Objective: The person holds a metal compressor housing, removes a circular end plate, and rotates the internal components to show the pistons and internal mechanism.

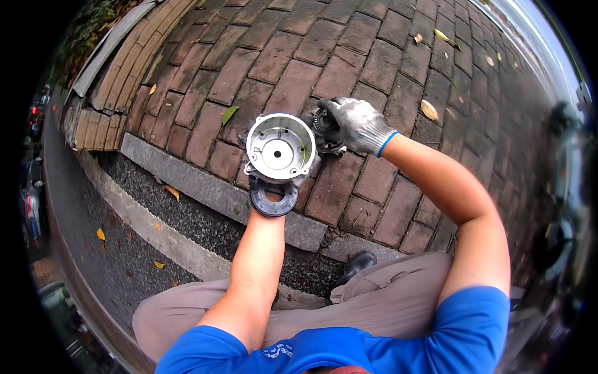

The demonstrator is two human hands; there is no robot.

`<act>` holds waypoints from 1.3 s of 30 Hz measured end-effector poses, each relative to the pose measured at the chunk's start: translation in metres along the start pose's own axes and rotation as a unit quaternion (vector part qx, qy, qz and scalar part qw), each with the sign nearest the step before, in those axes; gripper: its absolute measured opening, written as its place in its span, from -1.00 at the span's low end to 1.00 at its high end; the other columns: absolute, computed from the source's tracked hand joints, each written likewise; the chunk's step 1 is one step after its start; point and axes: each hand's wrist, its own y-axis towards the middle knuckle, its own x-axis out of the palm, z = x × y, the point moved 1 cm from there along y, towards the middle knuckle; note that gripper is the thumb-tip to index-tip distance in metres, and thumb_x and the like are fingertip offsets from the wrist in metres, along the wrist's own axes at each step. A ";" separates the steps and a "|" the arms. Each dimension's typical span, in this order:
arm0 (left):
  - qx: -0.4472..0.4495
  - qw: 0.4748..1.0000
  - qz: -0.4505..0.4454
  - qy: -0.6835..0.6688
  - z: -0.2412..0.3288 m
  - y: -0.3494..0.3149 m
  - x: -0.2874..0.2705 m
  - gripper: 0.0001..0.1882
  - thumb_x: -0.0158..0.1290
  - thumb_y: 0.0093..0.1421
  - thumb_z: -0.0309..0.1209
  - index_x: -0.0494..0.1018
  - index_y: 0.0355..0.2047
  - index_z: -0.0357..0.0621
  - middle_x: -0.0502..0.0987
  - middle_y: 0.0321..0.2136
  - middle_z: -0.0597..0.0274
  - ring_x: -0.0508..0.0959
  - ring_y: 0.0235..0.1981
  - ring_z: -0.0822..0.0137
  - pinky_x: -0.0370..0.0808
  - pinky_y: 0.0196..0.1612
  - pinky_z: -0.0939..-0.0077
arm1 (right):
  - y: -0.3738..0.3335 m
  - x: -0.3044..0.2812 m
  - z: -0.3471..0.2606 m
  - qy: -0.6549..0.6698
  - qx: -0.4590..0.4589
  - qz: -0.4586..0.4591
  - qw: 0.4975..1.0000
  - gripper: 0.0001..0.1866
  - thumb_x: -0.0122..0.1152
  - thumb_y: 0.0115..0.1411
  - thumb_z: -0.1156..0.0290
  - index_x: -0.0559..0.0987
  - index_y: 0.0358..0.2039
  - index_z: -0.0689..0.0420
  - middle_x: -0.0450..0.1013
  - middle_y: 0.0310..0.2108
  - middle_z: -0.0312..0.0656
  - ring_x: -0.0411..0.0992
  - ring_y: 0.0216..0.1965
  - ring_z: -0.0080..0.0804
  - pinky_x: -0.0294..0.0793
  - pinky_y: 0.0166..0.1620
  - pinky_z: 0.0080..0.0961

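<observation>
A silver metal housing [278,149], round and open like a cup, faces up in front of me. Its flat floor has a dark hole in the middle and small screw holes around it. My left forearm [256,249] reaches under it; the left hand supports it from below and is mostly hidden. A dark flat ring [274,210] juts out at the housing's near edge, above my left wrist. My right hand [358,123], in a grey-white work glove with a blue cuff edge, has its fingers closed on a black toothed round part [324,121] at the housing's right side.
Reddish paving bricks [299,81] lie beneath, with scattered leaves [428,110]. A stone kerb [187,177] borders the dark road on the left. Near my legs is a dark shoe [360,265]. Tan edging bricks [124,75] stand at the upper left.
</observation>
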 end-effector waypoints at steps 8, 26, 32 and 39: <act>-0.020 0.949 -0.061 -0.310 0.001 0.005 0.012 -0.35 -0.30 0.41 0.17 0.26 0.32 0.08 0.40 0.25 0.18 0.49 0.18 0.05 0.57 0.12 -0.08 | 0.015 -0.002 0.034 0.337 0.014 -0.022 0.941 -0.60 0.32 0.17 0.44 0.62 0.04 0.17 0.64 -0.09 -0.04 0.62 -0.10 -0.27 0.58 0.04 -0.39; 0.012 0.947 -0.048 -0.317 0.015 -0.015 0.012 -0.33 -0.29 0.39 0.20 0.30 0.34 0.13 0.36 0.32 0.12 0.41 0.29 0.01 0.41 0.26 -0.17 | -0.002 -0.043 -0.010 -0.063 -0.109 0.150 0.981 -0.80 0.18 0.30 0.44 0.67 -0.10 0.03 0.63 -0.18 -0.03 0.61 -0.23 -0.04 0.64 -0.19 -0.19; 0.080 0.967 0.057 0.236 0.000 -0.015 -0.006 -0.21 -0.08 0.22 0.21 0.26 0.38 0.17 0.36 0.33 0.32 0.27 0.37 0.14 0.03 0.48 -0.01 | -0.018 -0.001 -0.008 -0.209 -0.227 0.227 0.924 -0.69 0.21 0.12 0.32 0.63 -0.09 -0.03 0.61 -0.19 -0.23 0.58 -0.13 -0.27 0.60 -0.18 -0.28; 0.082 0.988 0.028 0.126 0.007 -0.018 -0.006 -0.24 -0.11 0.25 0.21 0.25 0.38 0.16 0.42 0.28 0.26 0.32 0.34 0.15 0.12 0.45 -0.01 | -0.018 0.021 -0.002 -0.269 -0.267 0.228 0.897 -0.67 0.20 0.09 0.33 0.63 -0.09 -0.05 0.57 -0.16 -0.27 0.56 -0.12 -0.25 0.60 -0.19 -0.28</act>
